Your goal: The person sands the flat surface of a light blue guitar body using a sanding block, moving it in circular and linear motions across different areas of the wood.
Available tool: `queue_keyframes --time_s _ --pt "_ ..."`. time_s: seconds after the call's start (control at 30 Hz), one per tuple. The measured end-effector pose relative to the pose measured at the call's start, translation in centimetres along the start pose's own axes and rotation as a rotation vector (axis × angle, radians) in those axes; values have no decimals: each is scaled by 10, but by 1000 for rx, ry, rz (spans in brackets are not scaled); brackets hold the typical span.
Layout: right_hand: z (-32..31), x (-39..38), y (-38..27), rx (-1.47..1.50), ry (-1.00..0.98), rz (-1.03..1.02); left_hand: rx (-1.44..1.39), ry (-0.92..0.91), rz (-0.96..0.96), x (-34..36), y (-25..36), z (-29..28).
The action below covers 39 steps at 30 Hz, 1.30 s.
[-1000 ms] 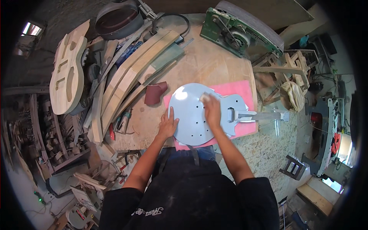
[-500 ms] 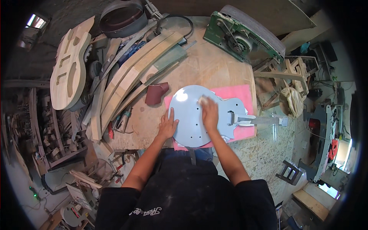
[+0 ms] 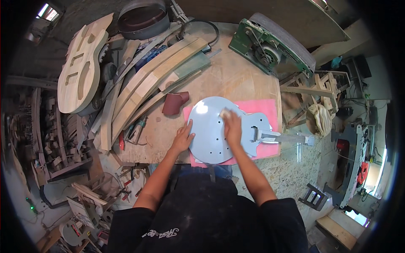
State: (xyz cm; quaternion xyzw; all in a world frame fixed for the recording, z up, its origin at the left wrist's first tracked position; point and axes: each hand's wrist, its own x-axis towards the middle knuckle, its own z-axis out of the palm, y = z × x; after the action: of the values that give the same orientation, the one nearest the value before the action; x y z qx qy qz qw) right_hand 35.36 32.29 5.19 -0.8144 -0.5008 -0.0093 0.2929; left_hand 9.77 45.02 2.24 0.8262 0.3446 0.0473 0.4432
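A glossy pale blue guitar body lies flat in front of me, with several small dark holes and a taped stub at its neck end. It rests on a pink foam sheet. My left hand lies open against the body's left edge, fingers spread, touching the rim. My right hand is on the upper middle of the body, fingers closed around a small pale pad. Blur and the fingers partly hide that pad. Just beyond my left hand sits a curled piece of reddish-brown sandpaper.
Curved wooden strips are piled at the left of the table. A bare wooden guitar body stands far left. At the back right is a green belt sander. A clamp lies near the left front edge.
The whole view has shifted slightly. My right hand stays on the upper middle of the guitar body, blurred by motion, still gripping the pale pad. My left hand keeps its place at the edge.
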Motion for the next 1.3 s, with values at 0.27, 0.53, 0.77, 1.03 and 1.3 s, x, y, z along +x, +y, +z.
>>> queue_keyframes --time_s 0.27,0.53,0.77,1.03,1.3 --pt "-15 -48 -47 194 -347 -281 -114 19 20 -6 -7 -4" --pt "14 3 -52 102 -159 -168 -123 48 -37 -9 -7 2" --pt "-3 -3 -60 119 -363 -355 -215 9 -289 -11 -6 4" --pt "12 -9 -80 30 -310 -211 -334 67 -242 -8 -24 10" --pt "20 43 -58 17 -297 -221 -354 66 -186 -3 -23 14"
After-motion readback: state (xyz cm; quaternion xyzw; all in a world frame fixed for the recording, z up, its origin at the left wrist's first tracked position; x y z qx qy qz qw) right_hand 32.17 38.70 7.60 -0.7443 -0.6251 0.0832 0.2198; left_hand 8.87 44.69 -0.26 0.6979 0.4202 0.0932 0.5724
